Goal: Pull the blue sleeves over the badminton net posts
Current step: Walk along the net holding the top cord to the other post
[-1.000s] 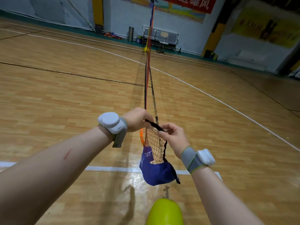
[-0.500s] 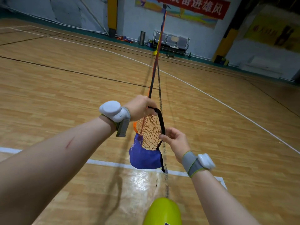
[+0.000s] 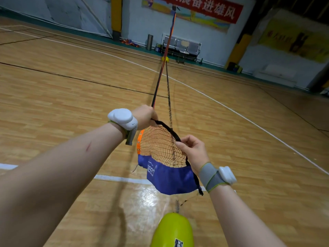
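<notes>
A blue fabric sleeve [image 3: 170, 179] hangs at the near end of an orange badminton net [image 3: 158, 145], below my hands. My left hand [image 3: 145, 116] is closed on the net's black top band where it meets the taut cord. My right hand [image 3: 193, 151] pinches the same black band lower down, just above the sleeve. The net stretches away to a far post [image 3: 170, 31] with a yellow base [image 3: 165, 59]. A lime-green post base [image 3: 173, 230] sits on the floor directly below the sleeve. The near post itself is not visible.
Wooden court floor with white lines [image 3: 122, 179] and black lines all around. A bench of grey seats [image 3: 181, 45], a bin [image 3: 149, 42] and cones stand along the far wall. White tracker bands are on both wrists.
My hands have moved apart, spreading the net end wider. The blue sleeve has swung to the right, under my right hand. The camera has tilted up slightly.
</notes>
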`<state>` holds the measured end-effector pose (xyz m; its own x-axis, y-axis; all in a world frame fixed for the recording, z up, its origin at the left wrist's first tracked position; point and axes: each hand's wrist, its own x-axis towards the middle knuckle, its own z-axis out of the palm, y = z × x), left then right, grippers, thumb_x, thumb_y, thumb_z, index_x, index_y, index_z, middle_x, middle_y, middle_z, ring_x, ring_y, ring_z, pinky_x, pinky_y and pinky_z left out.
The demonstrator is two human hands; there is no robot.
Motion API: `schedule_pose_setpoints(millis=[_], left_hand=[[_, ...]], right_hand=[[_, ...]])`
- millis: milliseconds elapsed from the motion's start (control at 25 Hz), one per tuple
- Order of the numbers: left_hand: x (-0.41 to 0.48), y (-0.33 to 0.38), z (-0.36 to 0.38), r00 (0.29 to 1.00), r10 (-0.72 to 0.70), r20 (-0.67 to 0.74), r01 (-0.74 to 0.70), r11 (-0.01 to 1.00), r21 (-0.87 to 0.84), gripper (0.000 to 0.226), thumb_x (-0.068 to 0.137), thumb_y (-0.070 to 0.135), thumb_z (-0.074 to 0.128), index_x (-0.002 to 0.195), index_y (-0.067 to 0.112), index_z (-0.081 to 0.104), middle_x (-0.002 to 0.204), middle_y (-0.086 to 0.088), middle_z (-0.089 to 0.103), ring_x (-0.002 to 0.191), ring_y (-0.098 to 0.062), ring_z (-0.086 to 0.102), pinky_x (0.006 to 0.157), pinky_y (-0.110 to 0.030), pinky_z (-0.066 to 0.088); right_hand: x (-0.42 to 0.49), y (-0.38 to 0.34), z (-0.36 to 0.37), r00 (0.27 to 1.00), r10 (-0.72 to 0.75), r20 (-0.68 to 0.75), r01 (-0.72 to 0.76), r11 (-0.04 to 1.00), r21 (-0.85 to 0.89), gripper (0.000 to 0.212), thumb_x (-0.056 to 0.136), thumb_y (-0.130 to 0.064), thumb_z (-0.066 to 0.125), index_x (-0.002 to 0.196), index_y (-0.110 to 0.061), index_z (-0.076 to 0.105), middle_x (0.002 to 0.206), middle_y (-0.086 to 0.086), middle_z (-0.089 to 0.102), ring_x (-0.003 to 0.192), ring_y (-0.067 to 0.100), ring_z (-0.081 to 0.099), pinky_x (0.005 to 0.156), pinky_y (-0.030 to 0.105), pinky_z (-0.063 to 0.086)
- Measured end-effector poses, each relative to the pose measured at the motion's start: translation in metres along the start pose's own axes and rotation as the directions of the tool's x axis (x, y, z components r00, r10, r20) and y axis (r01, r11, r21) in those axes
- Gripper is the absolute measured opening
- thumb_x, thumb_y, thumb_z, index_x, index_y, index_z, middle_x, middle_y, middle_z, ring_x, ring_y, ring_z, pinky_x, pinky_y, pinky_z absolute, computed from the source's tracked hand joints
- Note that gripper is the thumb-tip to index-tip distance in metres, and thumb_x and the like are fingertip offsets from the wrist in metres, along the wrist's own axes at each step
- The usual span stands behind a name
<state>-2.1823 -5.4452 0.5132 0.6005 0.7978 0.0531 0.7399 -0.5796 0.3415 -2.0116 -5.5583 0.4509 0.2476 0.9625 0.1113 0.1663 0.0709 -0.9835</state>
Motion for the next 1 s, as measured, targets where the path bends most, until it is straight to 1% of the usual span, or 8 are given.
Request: schedule_pose_setpoints(millis=[120, 280, 400, 480, 560, 680, 800, 1000], left_hand=[[-0.004, 0.005, 0.005, 0.996, 0.033, 0.085, -0.039, 0.997, 0.069, 0.024, 0.089, 0.012, 0.055, 0.110, 0.011, 0.068, 0.110, -0.008, 0.067, 0.106, -0.024, 0.059, 0.079, -0.025, 0.039], [-0.019, 0.022, 0.013, 0.970, 0.204, 0.132, -0.208, 0.978, 0.019, 0.029, 0.089, 0.012, 0.055, 0.116, 0.017, 0.063, 0.122, -0.002, 0.063, 0.117, -0.019, 0.055, 0.097, -0.029, 0.041], [-0.031, 0.024, 0.014, 0.951, 0.283, 0.123, -0.282, 0.959, -0.020, 0.026, 0.087, 0.016, 0.060, 0.111, 0.019, 0.065, 0.115, 0.001, 0.066, 0.110, -0.017, 0.058, 0.093, -0.028, 0.043], [-0.038, 0.026, 0.011, 0.951, 0.285, 0.122, -0.286, 0.958, -0.007, 0.023, 0.087, 0.019, 0.060, 0.109, 0.017, 0.067, 0.111, 0.001, 0.067, 0.104, -0.016, 0.058, 0.086, -0.022, 0.041], [-0.043, 0.027, 0.007, 0.957, 0.274, 0.094, -0.274, 0.962, -0.010, 0.021, 0.087, 0.020, 0.060, 0.105, 0.015, 0.069, 0.105, -0.001, 0.069, 0.098, -0.018, 0.060, 0.081, -0.023, 0.042], [-0.051, 0.027, -0.001, 0.960, 0.279, 0.020, -0.278, 0.960, -0.034, 0.017, 0.086, 0.021, 0.061, 0.098, 0.013, 0.071, 0.098, -0.004, 0.070, 0.092, -0.020, 0.062, 0.085, -0.035, 0.049], [-0.062, 0.027, -0.013, 0.964, 0.261, -0.050, -0.264, 0.963, -0.050, 0.018, 0.087, 0.020, 0.061, 0.099, 0.012, 0.071, 0.101, -0.005, 0.069, 0.096, -0.020, 0.060, 0.089, -0.036, 0.047], [-0.077, 0.009, -0.025, 0.971, 0.217, -0.104, -0.224, 0.973, -0.056, 0.018, 0.086, 0.018, 0.061, 0.099, 0.011, 0.071, 0.102, -0.007, 0.069, 0.097, -0.022, 0.060, 0.091, -0.037, 0.046]], right_hand=[[-0.009, -0.007, 0.012, 0.996, -0.007, 0.083, 0.007, 1.000, 0.004, 0.021, 0.077, 0.002, 0.067, 0.066, -0.014, 0.060, 0.055, -0.006, 0.049, 0.049, 0.002, 0.037, 0.051, 0.014, 0.033], [-0.019, -0.013, 0.019, 0.995, -0.010, 0.104, 0.010, 1.000, -0.007, 0.021, 0.075, 0.003, 0.069, 0.066, -0.012, 0.058, 0.045, -0.014, 0.046, 0.045, -0.001, 0.037, 0.050, 0.011, 0.034], [-0.025, -0.019, 0.017, 0.996, -0.008, 0.091, 0.008, 1.000, 0.010, 0.021, 0.075, 0.004, 0.069, 0.065, -0.011, 0.059, 0.050, -0.009, 0.051, 0.045, -0.002, 0.043, 0.049, 0.009, 0.036], [-0.030, -0.024, 0.016, 0.995, -0.010, 0.096, 0.010, 1.000, -0.004, 0.020, 0.076, 0.002, 0.069, 0.067, -0.014, 0.062, 0.058, -0.003, 0.054, 0.049, -0.001, 0.047, 0.052, 0.009, 0.039], [-0.033, -0.022, 0.017, 0.996, -0.006, 0.089, 0.007, 1.000, -0.014, 0.020, 0.077, 0.003, 0.067, 0.072, -0.015, 0.061, 0.064, -0.002, 0.056, 0.055, 0.001, 0.051, 0.057, 0.010, 0.042], [-0.036, -0.016, 0.020, 0.999, 0.020, 0.044, -0.020, 1.000, -0.021, 0.020, 0.078, 0.005, 0.065, 0.076, -0.014, 0.059, 0.071, -0.001, 0.058, 0.067, 0.010, 0.054, 0.068, 0.017, 0.045], [-0.041, -0.014, 0.025, 0.997, 0.053, 0.051, -0.051, 0.998, -0.042, 0.017, 0.079, 0.000, 0.066, 0.077, -0.015, 0.061, 0.074, -0.001, 0.060, 0.074, 0.014, 0.055, 0.077, 0.025, 0.045], [-0.056, -0.008, 0.030, 0.992, 0.122, 0.011, -0.122, 0.992, -0.022, 0.017, 0.079, -0.003, 0.068, 0.072, -0.014, 0.057, 0.070, 0.002, 0.054, 0.072, 0.017, 0.049, 0.070, 0.023, 0.039]])
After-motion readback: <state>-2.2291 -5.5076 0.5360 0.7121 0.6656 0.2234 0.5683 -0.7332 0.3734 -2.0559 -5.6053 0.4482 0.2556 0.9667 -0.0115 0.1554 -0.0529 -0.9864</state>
